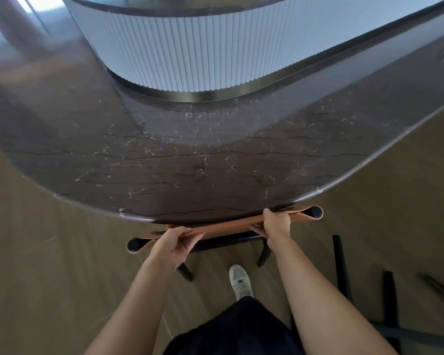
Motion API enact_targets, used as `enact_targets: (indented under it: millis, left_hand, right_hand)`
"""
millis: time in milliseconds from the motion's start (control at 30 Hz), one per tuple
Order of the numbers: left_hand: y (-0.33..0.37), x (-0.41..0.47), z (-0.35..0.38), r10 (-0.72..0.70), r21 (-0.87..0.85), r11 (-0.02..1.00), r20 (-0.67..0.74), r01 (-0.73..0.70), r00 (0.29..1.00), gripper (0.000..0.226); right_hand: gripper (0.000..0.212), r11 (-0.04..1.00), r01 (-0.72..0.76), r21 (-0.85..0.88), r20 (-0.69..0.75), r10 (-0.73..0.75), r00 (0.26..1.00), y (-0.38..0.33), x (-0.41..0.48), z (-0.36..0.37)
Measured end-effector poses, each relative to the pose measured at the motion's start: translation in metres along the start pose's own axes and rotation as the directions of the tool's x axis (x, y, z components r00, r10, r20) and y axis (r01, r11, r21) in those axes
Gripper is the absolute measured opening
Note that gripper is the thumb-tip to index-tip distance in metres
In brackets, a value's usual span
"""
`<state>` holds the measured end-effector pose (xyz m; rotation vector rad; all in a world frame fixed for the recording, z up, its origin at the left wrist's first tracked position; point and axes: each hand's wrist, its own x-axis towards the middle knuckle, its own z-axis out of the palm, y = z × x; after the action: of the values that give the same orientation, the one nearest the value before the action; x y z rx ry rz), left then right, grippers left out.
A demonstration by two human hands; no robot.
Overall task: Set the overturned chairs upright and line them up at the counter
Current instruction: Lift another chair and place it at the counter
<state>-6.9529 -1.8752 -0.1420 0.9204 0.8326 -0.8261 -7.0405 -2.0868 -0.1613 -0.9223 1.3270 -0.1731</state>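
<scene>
**Chair at the counter, both hands on its back**

The dark marble counter [190, 149] sweeps round in a broad curve and fills most of the view, with a pale ribbed panel [203, 55] beyond it. Brownish floor [49, 265] shows below.

One chair [226, 240] stands upright at the near rim. Its tan back [231, 226] is just beside the counter's edge, and its seat is hidden underneath.

A second chair [340, 265] lies on the floor at the right, black legs sticking out.

The left hand [173, 245] grips the left part of the back, its fingers [187, 243] curled tight and pinching the tan cover. The right hand [276, 226] holds the right part, wrapped closed over the top edge.

A white shoe [239, 280] stands between the chair's rear legs.
</scene>
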Motion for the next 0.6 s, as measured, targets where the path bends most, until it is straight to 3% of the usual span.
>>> enact_targets:
  millis: [167, 300, 467, 600]
  left_hand:
    - [-0.002, 0.000, -0.004, 0.021, 0.007, 1.000, 0.013, -0.021, 1.000, 0.009]
    - [0.001, 0.005, -0.002, 0.009, -0.005, 1.000, -0.003, -0.009, 1.000, 0.009]
    - [0.001, 0.010, -0.004, 0.010, -0.008, 1.000, -0.030, -0.011, 0.999, 0.024]
    - [-0.005, 0.009, 0.002, 0.076, -0.037, 0.996, -0.053, -0.078, 0.996, 0.016]
  right_hand:
    - [0.028, 1.000, 0.010, -0.011, -0.019, -0.010, 1.000, 0.000, -0.002, 0.001]
    - [0.006, 1.000, 0.001, -0.028, -0.050, -0.003, 0.999, -0.003, -0.002, 0.004]
    - [0.017, 1.000, -0.005, -0.020, -0.068, 0.004, 0.998, -0.002, 0.001, 0.006]
    - [0.028, 1.000, 0.003, 0.006, -0.055, -0.002, 0.999, -0.004, 0.001, 0.006]
